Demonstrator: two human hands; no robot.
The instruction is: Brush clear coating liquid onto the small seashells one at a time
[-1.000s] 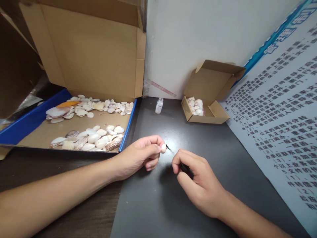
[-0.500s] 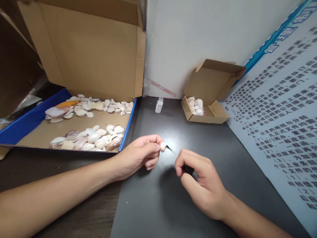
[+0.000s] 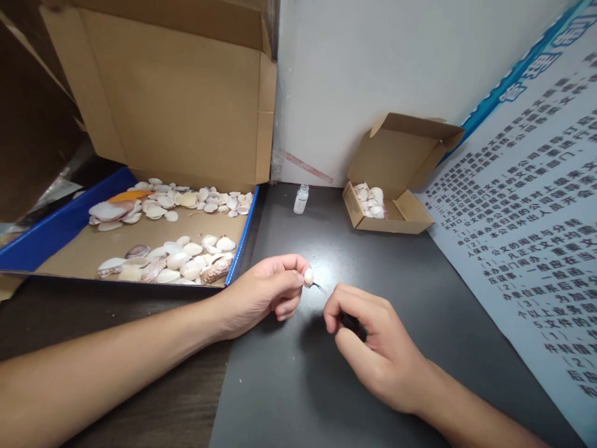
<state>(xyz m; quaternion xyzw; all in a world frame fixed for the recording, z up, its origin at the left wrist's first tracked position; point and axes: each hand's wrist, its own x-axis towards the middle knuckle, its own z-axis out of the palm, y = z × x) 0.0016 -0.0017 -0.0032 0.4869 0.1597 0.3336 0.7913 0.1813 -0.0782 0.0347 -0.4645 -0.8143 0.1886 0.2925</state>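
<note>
Right hand (image 3: 380, 345) shifted nearer, shell (image 3: 308, 278) — pinched at tips of left fingers (image 3: 291, 281)

Reads 管理 in outlined characters on the blue band (image 3: 494, 96) of the sign (image 3: 536, 214), toward two o'clock, then runs on toward the top edge. Carries rows of dark Chinese characters at three o'clock, with 公文的 and 本公司 legible among them, and with (1), (2) and (3) as item marks. Gives 5.文件的 lower down, nearer four o'clock; blurs or gets cut off elsewhere. Shows dark print on the small bottle (image 3: 301, 200) at twelve o'clock, too small to read.
</note>
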